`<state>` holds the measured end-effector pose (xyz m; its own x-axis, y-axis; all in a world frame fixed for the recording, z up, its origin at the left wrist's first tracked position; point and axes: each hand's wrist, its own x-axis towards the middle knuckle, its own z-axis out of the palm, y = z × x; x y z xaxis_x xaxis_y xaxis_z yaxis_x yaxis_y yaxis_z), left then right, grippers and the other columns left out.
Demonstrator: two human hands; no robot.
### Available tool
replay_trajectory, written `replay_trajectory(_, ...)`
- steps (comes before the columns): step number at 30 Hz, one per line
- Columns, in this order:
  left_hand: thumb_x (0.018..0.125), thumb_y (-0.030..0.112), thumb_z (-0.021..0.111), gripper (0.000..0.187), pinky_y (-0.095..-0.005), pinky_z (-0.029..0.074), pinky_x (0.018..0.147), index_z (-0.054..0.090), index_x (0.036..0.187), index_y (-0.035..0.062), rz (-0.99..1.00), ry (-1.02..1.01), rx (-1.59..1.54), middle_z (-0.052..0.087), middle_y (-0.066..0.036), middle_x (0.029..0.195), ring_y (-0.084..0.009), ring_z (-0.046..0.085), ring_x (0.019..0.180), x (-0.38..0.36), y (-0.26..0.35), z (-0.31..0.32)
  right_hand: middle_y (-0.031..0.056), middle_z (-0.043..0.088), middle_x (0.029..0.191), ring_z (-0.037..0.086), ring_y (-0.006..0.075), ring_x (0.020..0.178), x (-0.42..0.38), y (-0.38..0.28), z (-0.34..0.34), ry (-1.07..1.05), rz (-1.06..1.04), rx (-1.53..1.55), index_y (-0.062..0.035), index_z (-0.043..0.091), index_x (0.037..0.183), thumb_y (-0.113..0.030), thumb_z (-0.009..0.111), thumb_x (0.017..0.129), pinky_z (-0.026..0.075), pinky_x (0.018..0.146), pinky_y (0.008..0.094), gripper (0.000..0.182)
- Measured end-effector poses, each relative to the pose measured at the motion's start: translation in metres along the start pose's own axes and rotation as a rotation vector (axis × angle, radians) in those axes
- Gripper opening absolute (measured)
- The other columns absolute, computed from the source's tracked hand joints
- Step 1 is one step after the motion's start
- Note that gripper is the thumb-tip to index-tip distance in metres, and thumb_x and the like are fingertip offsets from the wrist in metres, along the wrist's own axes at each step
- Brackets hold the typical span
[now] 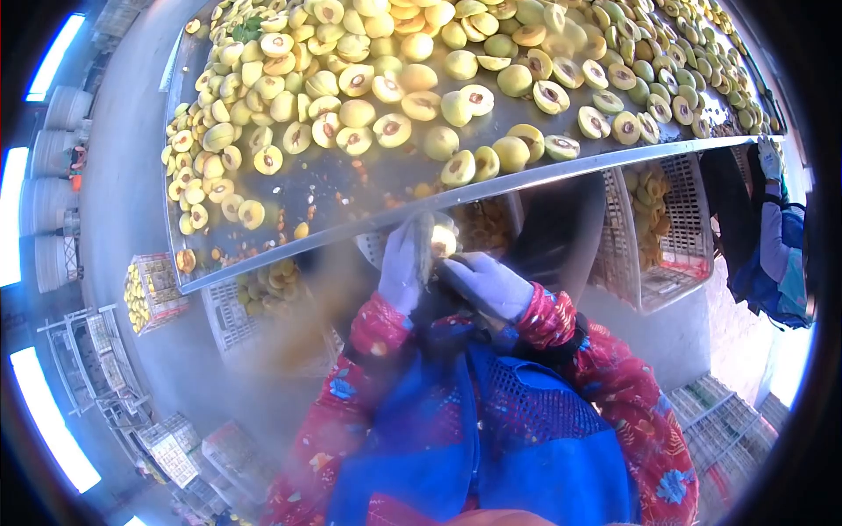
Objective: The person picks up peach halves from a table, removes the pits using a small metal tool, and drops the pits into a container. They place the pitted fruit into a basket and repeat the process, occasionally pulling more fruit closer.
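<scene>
Directly beyond both hands, the metal table (351,188) edge forms a barrier; its surface farther out is crowded with halved fruit (395,88), leaving only a bare strip just past the rim, to the left hand's (401,267) far side. Below the rim, white crates (653,228) stand to the right of the right hand (487,282), with a dark gap between them and the hands. A co-worker's sleeve (776,237) occupies the far right.
</scene>
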<state>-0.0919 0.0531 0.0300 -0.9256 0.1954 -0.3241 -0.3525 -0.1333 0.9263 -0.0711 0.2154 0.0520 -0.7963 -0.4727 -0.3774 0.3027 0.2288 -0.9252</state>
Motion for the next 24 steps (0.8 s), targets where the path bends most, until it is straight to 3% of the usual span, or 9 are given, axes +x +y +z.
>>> replay_trajectory(2, 0.100, 0.031, 0.050, 0.034, -0.0273, 0.051, 0.077, 0.062, 0.105, -0.0003, -0.006, -0.057, 0.093, 0.067, -0.009, 0.094, -0.0153, 0.064, 0.086, 0.004, -0.002, -0.007, 0.0146, 0.055, 0.055, 0.057, 0.0312, 0.046, 0.003, 0.027, 0.016, 0.311, -0.521, -0.473, -0.0005, 0.055, 0.090, -0.029, 0.052, 0.094, 0.046, 0.047, 0.0408, 0.029)
replay_trajectory(3, 0.099, 0.031, 0.050, 0.034, -0.0269, 0.051, 0.077, 0.063, 0.104, 0.0000, -0.022, -0.068, 0.098, 0.067, -0.008, 0.094, -0.0152, 0.064, 0.086, 0.004, -0.001, -0.008, 0.0184, 0.060, 0.060, 0.061, 0.0365, 0.053, 0.001, 0.028, 0.021, 0.280, -0.291, -0.512, -0.0003, 0.053, 0.089, -0.027, 0.056, 0.091, 0.046, 0.049, 0.0456, 0.027)
replay_trajectory(9, 0.098, 0.028, 0.049, 0.032, -0.0331, 0.049, 0.084, 0.063, 0.105, 0.0003, 0.156, 0.091, 0.583, 0.066, -0.016, 0.095, -0.0258, 0.064, 0.089, -0.015, 0.000, -0.054, 0.0212, 0.060, 0.071, 0.062, 0.0331, 0.056, -0.014, -0.007, 0.012, 0.310, -0.120, -0.781, 0.0000, 0.051, 0.108, -0.025, 0.057, 0.091, 0.048, 0.052, 0.0424, 0.031)
replay_trajectory(12, 0.097, 0.028, 0.048, 0.032, -0.0408, 0.047, 0.088, 0.063, 0.109, 0.0007, 0.109, 0.502, 1.121, 0.065, -0.021, 0.099, -0.0356, 0.062, 0.094, -0.052, 0.053, -0.085, 0.0146, 0.059, 0.066, 0.060, 0.0219, 0.051, -0.005, 0.040, 0.000, 0.257, -0.253, -0.220, -0.0029, 0.047, 0.121, -0.028, 0.056, 0.093, 0.045, 0.046, 0.0357, 0.038)
replay_trajectory(13, 0.097, 0.028, 0.049, 0.034, -0.0428, 0.046, 0.089, 0.062, 0.110, 0.0011, 0.046, 0.663, 1.388, 0.064, -0.022, 0.100, -0.0372, 0.061, 0.096, -0.061, 0.056, -0.107, 0.0049, 0.055, 0.065, 0.057, 0.0116, 0.056, -0.016, -0.007, -0.010, 0.087, 0.136, 0.224, -0.0050, 0.050, 0.124, -0.032, 0.053, 0.096, 0.043, 0.048, 0.0281, 0.039)
replay_trajectory(14, 0.096, 0.030, 0.050, 0.035, -0.0439, 0.046, 0.090, 0.062, 0.112, 0.0021, 0.097, 0.835, 1.801, 0.065, -0.021, 0.103, -0.0371, 0.060, 0.098, -0.063, 0.042, -0.134, 0.0059, 0.057, 0.071, 0.057, 0.0121, 0.059, -0.012, -0.007, -0.011, 0.045, 0.208, 0.363, -0.0039, 0.047, 0.128, -0.030, 0.053, 0.096, 0.045, 0.052, 0.0286, 0.042)
replay_trajectory(16, 0.094, 0.033, 0.050, 0.037, -0.0449, 0.045, 0.091, 0.062, 0.111, 0.0023, 0.170, 0.695, 1.694, 0.064, -0.021, 0.105, -0.0366, 0.059, 0.102, -0.041, 0.056, -0.145, 0.0079, 0.061, 0.082, 0.058, 0.0131, 0.064, -0.003, 0.001, -0.013, -0.043, 0.352, 0.633, -0.0017, 0.042, 0.135, -0.027, 0.053, 0.096, 0.050, 0.060, 0.0298, 0.048)
replay_trajectory(19, 0.091, 0.045, 0.050, 0.050, -0.0449, 0.044, 0.092, 0.061, 0.114, 0.0022, -0.003, 0.560, 1.395, 0.064, -0.022, 0.109, -0.0374, 0.058, 0.106, 0.041, 0.088, -0.118, 0.0113, 0.057, 0.089, 0.059, 0.0145, 0.069, 0.009, 0.039, -0.011, -0.111, 0.047, 0.253, -0.0004, 0.042, 0.136, -0.025, 0.048, 0.099, 0.050, 0.061, 0.0310, 0.045)
replay_trajectory(24, 0.080, 0.051, 0.062, 0.066, -0.0461, 0.045, 0.093, 0.051, 0.122, 0.0006, -0.059, 0.387, 1.360, 0.061, -0.024, 0.116, -0.0406, 0.060, 0.105, 0.174, 0.035, -0.107, 0.0001, 0.051, 0.064, 0.049, 0.0090, 0.055, -0.002, 0.015, -0.004, 0.092, 0.130, 0.381, -0.0022, 0.060, 0.095, -0.036, 0.050, 0.098, 0.039, 0.049, 0.0240, 0.035)
